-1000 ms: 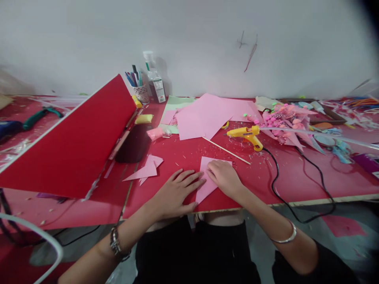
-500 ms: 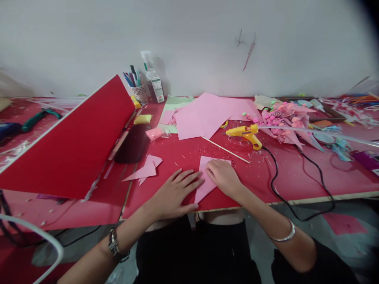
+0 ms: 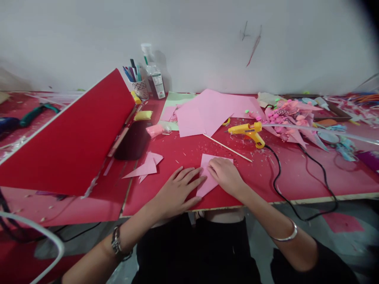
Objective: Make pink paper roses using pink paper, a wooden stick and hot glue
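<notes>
A folded piece of pink paper lies flat near the table's front edge, narrowing to a point toward me. My left hand is open, with its fingers spread and their tips on the paper's left side. On the upper right part of the paper, my right hand is closed, its curled fingers pressing down on the sheet; the fingertips are partly hidden. Small pink paper pieces lie overlapping to the left of my left hand. Beyond the paper rests a thin pale stick.
A yellow glue gun with a black cord lies at right, beside pink paper cones with beads. Large pink sheets lie at the back. A red board leans at left, near a pen cup and a bottle.
Both hands stay on the pink paper in nearly the same places. The view has shifted slightly; otherwise the things on the table look unmoved.
</notes>
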`<state>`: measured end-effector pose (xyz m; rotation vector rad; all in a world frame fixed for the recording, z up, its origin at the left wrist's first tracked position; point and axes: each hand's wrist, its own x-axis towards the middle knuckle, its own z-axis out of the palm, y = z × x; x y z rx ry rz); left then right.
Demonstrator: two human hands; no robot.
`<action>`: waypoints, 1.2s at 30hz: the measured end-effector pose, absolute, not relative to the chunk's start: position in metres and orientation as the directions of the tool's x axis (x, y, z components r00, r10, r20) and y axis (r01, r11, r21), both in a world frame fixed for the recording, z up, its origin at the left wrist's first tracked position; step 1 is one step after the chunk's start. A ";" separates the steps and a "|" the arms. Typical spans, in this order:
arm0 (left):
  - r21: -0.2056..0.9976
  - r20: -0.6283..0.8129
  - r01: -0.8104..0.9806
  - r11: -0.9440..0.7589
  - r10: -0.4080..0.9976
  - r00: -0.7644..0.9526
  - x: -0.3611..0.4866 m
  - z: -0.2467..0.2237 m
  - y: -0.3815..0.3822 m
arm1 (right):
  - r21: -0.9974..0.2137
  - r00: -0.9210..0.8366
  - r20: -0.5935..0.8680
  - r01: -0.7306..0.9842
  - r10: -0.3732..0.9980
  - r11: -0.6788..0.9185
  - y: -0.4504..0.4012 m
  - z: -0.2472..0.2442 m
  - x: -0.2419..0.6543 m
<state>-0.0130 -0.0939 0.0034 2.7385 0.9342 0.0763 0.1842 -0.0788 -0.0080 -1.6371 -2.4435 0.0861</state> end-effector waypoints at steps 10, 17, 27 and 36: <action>0.262 -0.010 0.598 -0.758 0.617 0.787 -0.014 -0.001 -0.095 | -0.160 -0.380 0.109 0.905 0.918 0.394 -0.079 -0.009 0.185; 0.291 -0.039 0.592 -0.752 0.609 0.792 -0.016 0.000 -0.092 | -0.161 -0.372 0.090 0.910 0.924 0.382 -0.078 -0.008 0.185; 0.356 -0.030 0.625 -0.694 0.661 0.750 -0.009 0.007 -0.088 | -0.162 -0.375 0.125 0.906 0.919 0.391 -0.078 -0.011 0.185; 0.354 0.003 0.610 -0.709 0.653 0.757 -0.010 0.005 -0.089 | -0.155 -0.381 0.145 0.903 0.913 0.402 -0.078 -0.011 0.186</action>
